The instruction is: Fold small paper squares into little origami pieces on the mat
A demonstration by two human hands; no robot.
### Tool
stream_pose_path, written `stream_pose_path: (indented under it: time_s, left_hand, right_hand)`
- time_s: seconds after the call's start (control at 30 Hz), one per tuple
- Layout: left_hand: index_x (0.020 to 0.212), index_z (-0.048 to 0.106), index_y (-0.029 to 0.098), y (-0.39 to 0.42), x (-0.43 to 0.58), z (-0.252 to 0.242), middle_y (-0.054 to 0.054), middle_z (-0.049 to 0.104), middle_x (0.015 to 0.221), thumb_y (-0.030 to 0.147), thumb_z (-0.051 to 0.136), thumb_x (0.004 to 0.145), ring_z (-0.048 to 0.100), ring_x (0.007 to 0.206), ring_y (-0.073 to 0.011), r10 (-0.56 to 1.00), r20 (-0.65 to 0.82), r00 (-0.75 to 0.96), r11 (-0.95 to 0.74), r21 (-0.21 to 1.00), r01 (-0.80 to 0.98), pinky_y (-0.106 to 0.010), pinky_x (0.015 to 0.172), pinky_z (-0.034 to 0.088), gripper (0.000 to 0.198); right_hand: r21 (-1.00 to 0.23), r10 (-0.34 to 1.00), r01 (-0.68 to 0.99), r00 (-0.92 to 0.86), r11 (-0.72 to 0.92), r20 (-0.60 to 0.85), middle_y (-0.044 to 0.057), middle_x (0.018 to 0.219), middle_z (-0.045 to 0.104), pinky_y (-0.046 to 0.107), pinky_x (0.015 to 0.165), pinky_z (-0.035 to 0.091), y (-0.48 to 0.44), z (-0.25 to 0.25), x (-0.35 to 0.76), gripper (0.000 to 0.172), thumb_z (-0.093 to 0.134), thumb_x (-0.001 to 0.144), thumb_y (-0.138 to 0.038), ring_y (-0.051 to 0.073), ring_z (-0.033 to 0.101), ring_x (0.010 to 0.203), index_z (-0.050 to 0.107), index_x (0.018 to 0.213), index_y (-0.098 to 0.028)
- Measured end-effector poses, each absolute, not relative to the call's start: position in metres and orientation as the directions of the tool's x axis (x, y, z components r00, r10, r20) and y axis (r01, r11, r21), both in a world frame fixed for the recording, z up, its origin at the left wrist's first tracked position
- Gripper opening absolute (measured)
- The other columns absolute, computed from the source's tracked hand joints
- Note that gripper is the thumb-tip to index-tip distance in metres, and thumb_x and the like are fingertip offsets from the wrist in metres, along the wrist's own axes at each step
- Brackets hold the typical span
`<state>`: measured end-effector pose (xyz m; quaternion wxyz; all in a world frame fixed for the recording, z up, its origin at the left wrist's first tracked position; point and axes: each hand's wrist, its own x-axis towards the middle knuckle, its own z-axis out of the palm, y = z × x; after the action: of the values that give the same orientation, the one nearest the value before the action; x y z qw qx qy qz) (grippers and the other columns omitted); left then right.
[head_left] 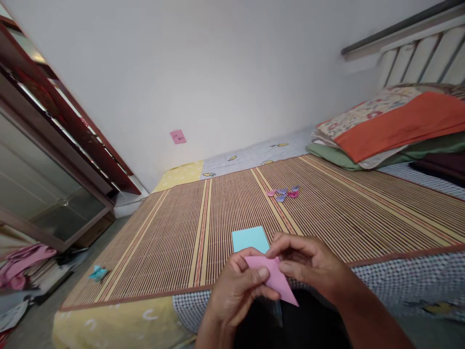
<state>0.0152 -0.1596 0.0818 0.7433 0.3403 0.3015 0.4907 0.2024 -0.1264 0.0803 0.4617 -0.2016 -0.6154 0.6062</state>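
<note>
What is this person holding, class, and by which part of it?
A piece of pink paper: the left hand holds its left side, the right hand its upper-right corner.

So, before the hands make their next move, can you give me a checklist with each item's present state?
1. Left hand gripping the pink paper: ok, thumb on top.
2. Right hand on the paper: ok, thumb and finger at its upper edge.
3. Creases lined up: cannot tell, fingers cover that edge.
4. Turquoise sheet fully in view: not ok, the hands hide its near part.
5. Small folded pieces away from the hands: ok, farther back on the mat.
</note>
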Motion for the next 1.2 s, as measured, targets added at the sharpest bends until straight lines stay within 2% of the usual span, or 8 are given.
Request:
stream_pose_path:
  time_s: [0.23, 0.5, 0.7, 0.83, 0.97, 1.2]
  left_hand:
    - [0.072, 0.068, 0.01, -0.159, 0.018, 0.079, -0.005, 0.071, 0.064, 0.026, 0.098, 0.062, 0.068, 0.05, -0.0114, 0.949, -0.145, 0.281, 0.272, 0.827, -0.492, -0.016, 0.048, 0.057, 0.036]
    - [0.071, 0.067, 0.01, -0.159, 0.018, 0.075, -0.004, 0.071, 0.063, 0.031, 0.098, 0.059, 0.068, 0.05, -0.0124, 0.946, -0.17, 0.275, 0.284, 0.842, -0.459, -0.018, 0.047, 0.056, 0.04]
    - [0.071, 0.068, 0.01, -0.157, 0.02, 0.08, -0.004, 0.07, 0.064, 0.032, 0.098, 0.06, 0.066, 0.051, -0.01, 0.974, -0.161, 0.156, 0.216, 0.861, -0.459, -0.018, 0.051, 0.056, 0.038]
    - [0.07, 0.069, 0.01, -0.157, 0.022, 0.08, -0.004, 0.07, 0.063, 0.032, 0.098, 0.058, 0.068, 0.054, -0.0118, 0.982, -0.16, 0.098, 0.187, 0.862, -0.471, -0.019, 0.051, 0.058, 0.039]
    - [0.068, 0.068, 0.01, -0.158, 0.025, 0.078, -0.003, 0.069, 0.063, 0.032, 0.098, 0.058, 0.067, 0.053, -0.0109, 0.984, -0.16, 0.081, 0.179, 0.859, -0.48, -0.019, 0.051, 0.059, 0.039]
    - [0.07, 0.07, 0.01, -0.158, 0.029, 0.075, -0.002, 0.066, 0.064, 0.034, 0.097, 0.062, 0.066, 0.056, -0.0116, 0.988, -0.139, 0.071, 0.156, 0.867, -0.474, -0.02, 0.053, 0.059, 0.037]
  right_hand:
    - [-0.926, 0.796, -0.311, -0.495, 0.213, 0.348, 0.001, 0.086, 0.066, 0.025, 0.073, 0.049, -0.126, 0.083, 0.202, 0.01, 0.076, 0.091, -0.033, 0.015, 0.063, 0.081, 0.079, 0.091, -0.023]
    - [-0.927, 0.783, -0.304, -0.512, 0.219, 0.353, 0.0, 0.084, 0.067, 0.023, 0.071, 0.049, -0.124, 0.08, 0.203, 0.01, 0.075, 0.092, -0.032, 0.014, 0.063, 0.079, 0.076, 0.089, -0.023]
    - [-0.957, 0.872, -0.086, -0.394, 0.278, 0.289, 0.002, 0.088, 0.069, 0.027, 0.071, 0.05, -0.124, 0.08, 0.2, 0.016, 0.066, 0.096, -0.038, 0.017, 0.064, 0.08, 0.073, 0.098, -0.023]
    - [-0.938, 0.878, 0.054, -0.373, 0.342, 0.299, 0.0, 0.076, 0.064, 0.027, 0.063, 0.046, -0.128, 0.083, 0.197, 0.017, 0.07, 0.092, -0.037, 0.016, 0.058, 0.069, 0.07, 0.088, -0.021]
    - [-0.896, 0.87, 0.123, -0.325, 0.427, 0.37, -0.002, 0.072, 0.058, 0.027, 0.06, 0.042, -0.131, 0.085, 0.195, 0.019, 0.064, 0.094, -0.029, 0.015, 0.053, 0.066, 0.064, 0.077, -0.021]
    - [-0.849, 0.871, 0.246, -0.291, 0.468, 0.395, -0.003, 0.067, 0.056, 0.026, 0.055, 0.038, -0.134, 0.089, 0.191, 0.019, 0.059, 0.094, -0.023, 0.013, 0.05, 0.06, 0.062, 0.075, -0.021]
